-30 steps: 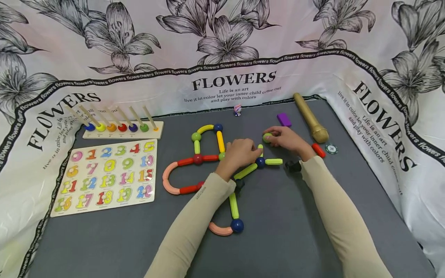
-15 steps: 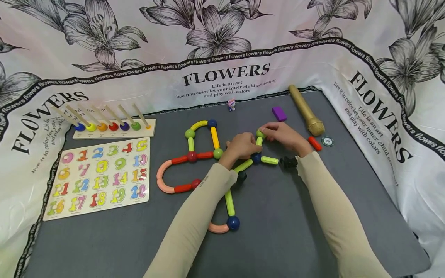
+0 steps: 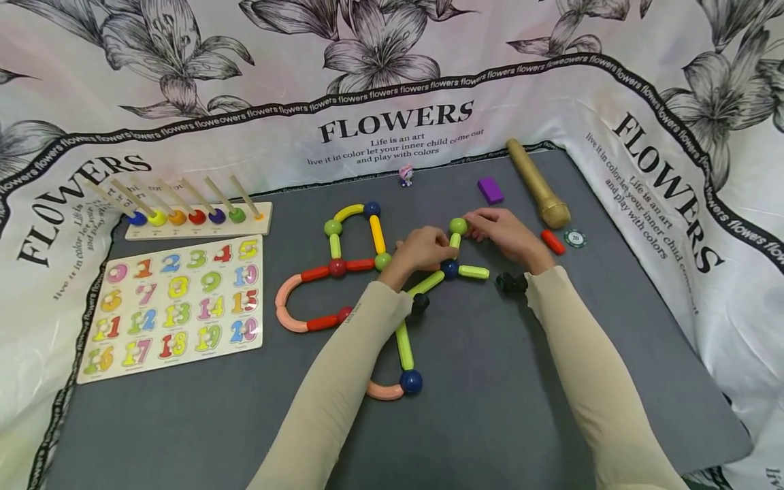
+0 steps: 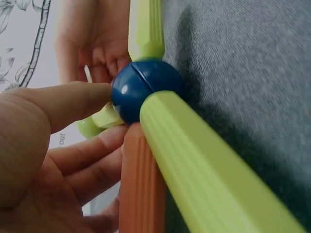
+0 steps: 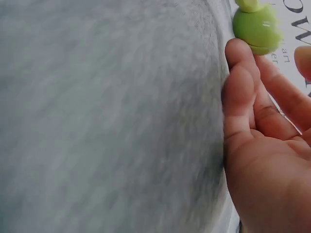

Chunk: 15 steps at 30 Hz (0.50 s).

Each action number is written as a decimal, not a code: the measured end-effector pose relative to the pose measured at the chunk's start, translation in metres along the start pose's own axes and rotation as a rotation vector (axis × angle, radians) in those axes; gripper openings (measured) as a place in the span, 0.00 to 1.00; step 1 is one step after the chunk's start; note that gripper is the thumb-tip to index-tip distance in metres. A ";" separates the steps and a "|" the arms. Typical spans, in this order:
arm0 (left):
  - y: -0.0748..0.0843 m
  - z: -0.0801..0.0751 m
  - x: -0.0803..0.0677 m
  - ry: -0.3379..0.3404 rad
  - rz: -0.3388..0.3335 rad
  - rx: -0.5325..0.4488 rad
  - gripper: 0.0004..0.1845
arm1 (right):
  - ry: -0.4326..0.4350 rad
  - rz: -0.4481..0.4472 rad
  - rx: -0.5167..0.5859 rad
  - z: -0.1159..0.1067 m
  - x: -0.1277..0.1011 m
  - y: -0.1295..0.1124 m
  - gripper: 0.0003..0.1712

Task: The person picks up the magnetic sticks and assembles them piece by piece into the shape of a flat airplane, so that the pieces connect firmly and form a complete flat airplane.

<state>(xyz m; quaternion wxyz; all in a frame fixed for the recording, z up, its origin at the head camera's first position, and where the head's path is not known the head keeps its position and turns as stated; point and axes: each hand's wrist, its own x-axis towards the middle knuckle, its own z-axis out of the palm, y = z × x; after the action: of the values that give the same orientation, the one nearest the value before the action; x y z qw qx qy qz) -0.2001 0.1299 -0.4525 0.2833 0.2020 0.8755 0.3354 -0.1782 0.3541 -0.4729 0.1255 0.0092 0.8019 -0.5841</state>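
- Since a second ago the right hand (image 3: 505, 235) has carried the green ball (image 3: 458, 225) in from open mat onto the far tip of the short lime stick (image 3: 454, 241); the left hand (image 3: 422, 248) has barely shifted.
- Right hand: fingertips pinch the green ball from its right side. The right wrist view shows the ball (image 5: 256, 26) at the fingertips (image 5: 239, 53), with the stick end entering it from above; judged a steadying grip while the ball seats on the stick.
- Left hand: fingers curl round the joint, thumb (image 4: 73, 104) pressed against the blue ball (image 4: 146, 90), other fingers against the short lime stick. Likely a brace so the hub does not slide on the mat.
- Blue ball (image 3: 450, 268) is the hub: three lime sticks meet it in the head view, and the left wrist view adds an orange stick (image 4: 141, 189) beneath.
- Green ball: glossy, lime-coloured, a seam round its middle, smaller than the fingertips' span.
- Outward: the linked figure runs left across the grey mat (image 3: 551, 381) to a red ball (image 3: 337, 267) and pink arcs.
- Right of the hands lie a gold microphone (image 3: 537, 184), a purple block (image 3: 491, 190) and a red stick (image 3: 552, 241).
- Far left sits the number puzzle board (image 3: 174, 299).
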 end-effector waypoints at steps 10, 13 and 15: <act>-0.010 -0.001 -0.016 -0.069 0.142 0.028 0.18 | 0.090 0.020 -0.170 -0.026 -0.056 0.011 0.25; -0.010 0.001 -0.021 -0.063 0.181 0.055 0.20 | 0.212 -0.025 -0.232 -0.039 -0.076 0.011 0.23; -0.008 0.002 -0.023 -0.069 0.219 0.078 0.21 | 0.319 -0.048 -0.307 -0.049 -0.087 0.012 0.22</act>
<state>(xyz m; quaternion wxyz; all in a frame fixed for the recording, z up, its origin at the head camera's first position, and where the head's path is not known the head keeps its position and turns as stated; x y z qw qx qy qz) -0.1824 0.1122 -0.4511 0.2671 0.3186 0.8502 0.3229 -0.1016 0.4149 -0.4519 -0.0171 0.0630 0.8911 -0.4491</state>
